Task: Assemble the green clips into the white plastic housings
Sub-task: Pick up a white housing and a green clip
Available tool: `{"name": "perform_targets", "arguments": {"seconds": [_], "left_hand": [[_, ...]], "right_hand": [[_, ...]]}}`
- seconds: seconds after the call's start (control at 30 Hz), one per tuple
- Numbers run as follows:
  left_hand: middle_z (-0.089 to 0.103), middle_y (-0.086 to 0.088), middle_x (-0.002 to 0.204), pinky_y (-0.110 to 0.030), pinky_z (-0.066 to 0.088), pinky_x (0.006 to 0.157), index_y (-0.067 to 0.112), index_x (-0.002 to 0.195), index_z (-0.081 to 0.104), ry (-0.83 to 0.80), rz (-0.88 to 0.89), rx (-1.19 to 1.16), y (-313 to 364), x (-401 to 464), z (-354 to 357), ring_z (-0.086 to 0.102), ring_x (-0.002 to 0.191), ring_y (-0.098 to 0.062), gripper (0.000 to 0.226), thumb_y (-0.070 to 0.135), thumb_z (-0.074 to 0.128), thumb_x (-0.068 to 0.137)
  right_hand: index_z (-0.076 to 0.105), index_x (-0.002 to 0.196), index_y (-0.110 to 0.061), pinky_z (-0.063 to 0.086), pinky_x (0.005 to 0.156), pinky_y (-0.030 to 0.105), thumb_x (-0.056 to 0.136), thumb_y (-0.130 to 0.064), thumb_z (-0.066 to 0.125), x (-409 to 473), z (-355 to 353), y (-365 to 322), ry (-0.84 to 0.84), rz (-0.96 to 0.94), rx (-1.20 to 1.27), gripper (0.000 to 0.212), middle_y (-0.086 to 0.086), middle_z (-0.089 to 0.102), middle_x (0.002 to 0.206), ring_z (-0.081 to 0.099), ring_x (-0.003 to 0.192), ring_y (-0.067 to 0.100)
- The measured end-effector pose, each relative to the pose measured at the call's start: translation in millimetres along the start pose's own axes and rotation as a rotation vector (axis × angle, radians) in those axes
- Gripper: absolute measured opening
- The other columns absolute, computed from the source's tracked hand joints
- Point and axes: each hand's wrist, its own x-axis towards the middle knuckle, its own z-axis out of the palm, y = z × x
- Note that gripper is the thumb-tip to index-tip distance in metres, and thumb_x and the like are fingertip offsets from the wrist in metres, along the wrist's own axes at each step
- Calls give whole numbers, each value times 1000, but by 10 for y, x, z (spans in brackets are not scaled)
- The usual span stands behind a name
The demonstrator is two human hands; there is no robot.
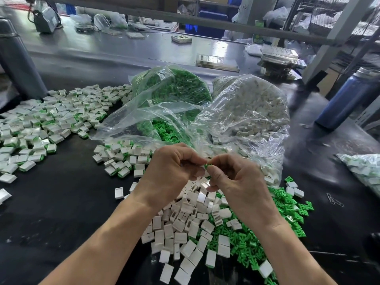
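Fingers (202,161) of both hands around green clip (207,166)

Pretty bright, even overhead light, soft shadows only. Glare streaks on the far grey table (123,52) and the clear plastic bags (236,112). Far background's smeary, and the wide-angle lens bends the edges.

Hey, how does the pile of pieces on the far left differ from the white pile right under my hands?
The far-left pile is spread wide and flat; the white pile under the hands is heaped tighter. The far-left pieces show green edges, so they look assembled; the near ones are plain white housings with open slots. Loose green clips lie beside the near pile, none by the far one. Both rest on the black table.
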Motion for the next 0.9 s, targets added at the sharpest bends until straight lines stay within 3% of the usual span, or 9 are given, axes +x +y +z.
{"name": "perform_targets", "arguments": {"seconds": [0.13, 0.37, 0.43, 0.53, 0.63, 0.77, 0.83, 0.9], "left_hand": [[73, 0, 86, -32, 63, 67, 12, 91, 83, 0, 11, 41, 9, -22, -17, 73, 74, -20, 24, -8, 82, 79], [79, 3, 84, -24, 61, 68, 13, 95, 79, 70, -28, -91, -6, -1, 51, 76, 77, -15, 19, -4, 78, 86], [78, 6, 84, -19, 59, 69, 15, 94, 77, 81, -17, -87, -4, 1, 61, 74, 77, -9, 19, -2, 78, 87], [74, 10, 86, -15, 55, 70, 26, 91, 75, 109, 15, -43, -2, 6, 59, 68, 77, -2, 20, 8, 82, 85], [67, 12, 98, -28, 59, 80, 29, 91, 77, 81, 37, 3, 2, 13, 95, 67, 88, -9, 16, 15, 83, 85], [68, 8, 108, -49, 57, 92, 24, 94, 77, 2, 10, -39, 33, -17, 188, 70, 95, -20, 11, 16, 81, 88], [68, 3, 109, -51, 57, 91, 20, 96, 76, -32, -6, -66, 49, -27, 227, 71, 95, -23, 8, 15, 80, 90], [69, 0, 108, -40, 60, 87, 15, 97, 76, -31, -10, -99, 59, -37, 257, 71, 92, -22, 7, 13, 78, 91]], "right_hand": [[73, 97, -23, 65, 69, 38, 96, -14, 73, -13, 50, -24, 0, 10, -8, 9, -4, 76, 85, 75, 73, 16], [80, 93, -15, 61, 61, 28, 94, -4, 71, 5, 98, -59, 162, 92, 342, 14, 9, 78, 83, 71, 68, 23], [81, 93, -17, 59, 54, 29, 95, -16, 69, 16, 81, -68, 169, 113, 416, 12, 13, 76, 83, 65, 64, 23], [77, 94, -12, 45, 41, 31, 101, -42, 55, 22, 100, -71, 134, 160, 414, 38, 19, 72, 82, 56, 57, 24], [74, 81, -14, 36, 39, 26, 104, -59, 38, -4, 153, -90, 64, 234, 402, 63, 9, 67, 70, 51, 51, 16], [64, 70, -17, 33, 36, 22, 104, -63, 31, -26, 198, -148, 65, 305, 380, 66, -1, 54, 55, 42, 43, 9], [65, 65, -25, 33, 36, 20, 106, -60, 32, -25, 222, -178, 96, 334, 414, 63, -3, 49, 52, 41, 40, 8], [69, 57, -32, 31, 35, 17, 109, -54, 33, -9, 247, -196, 137, 338, 466, 67, -6, 45, 49, 39, 38, 7]]}}
